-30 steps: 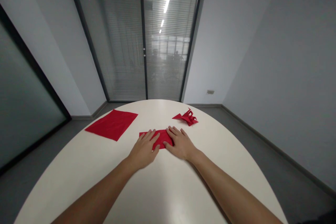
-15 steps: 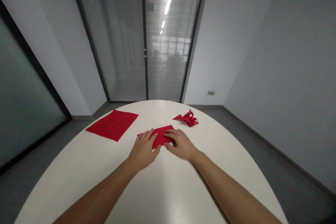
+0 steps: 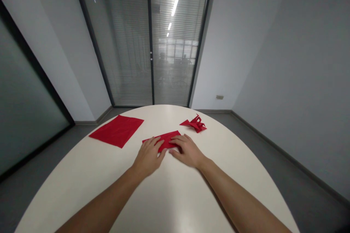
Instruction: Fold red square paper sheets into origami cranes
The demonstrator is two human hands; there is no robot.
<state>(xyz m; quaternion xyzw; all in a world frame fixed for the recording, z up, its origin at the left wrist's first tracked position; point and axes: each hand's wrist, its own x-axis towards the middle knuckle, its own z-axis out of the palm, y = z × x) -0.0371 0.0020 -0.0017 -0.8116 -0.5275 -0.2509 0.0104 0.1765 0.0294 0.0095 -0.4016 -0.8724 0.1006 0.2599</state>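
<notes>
A folded piece of red paper (image 3: 165, 141) lies in the middle of the table, its far edge slanting up to the right. My left hand (image 3: 149, 156) rests on its left part, fingers stretched over the sheet and thumb at the near edge. On the right part, my right hand (image 3: 188, 151) lies with its fingers flat on the paper; its thumb is apart from them, by the near edge. Both hands are open and press from above. Parts of the paper under the fingers are hidden.
A flat red sheet (image 3: 116, 131) lies at the left of the round white table (image 3: 164, 196). Back right sits a folded red paper figure (image 3: 195, 123) with pointed ends. Beyond the table are a glass partition with blinds (image 3: 175, 72) and grey walls.
The near edge of the red paper has shifted slightly away from me, so the piece looks narrower. My thumbs have moved a little left; the other red papers stay put.
</notes>
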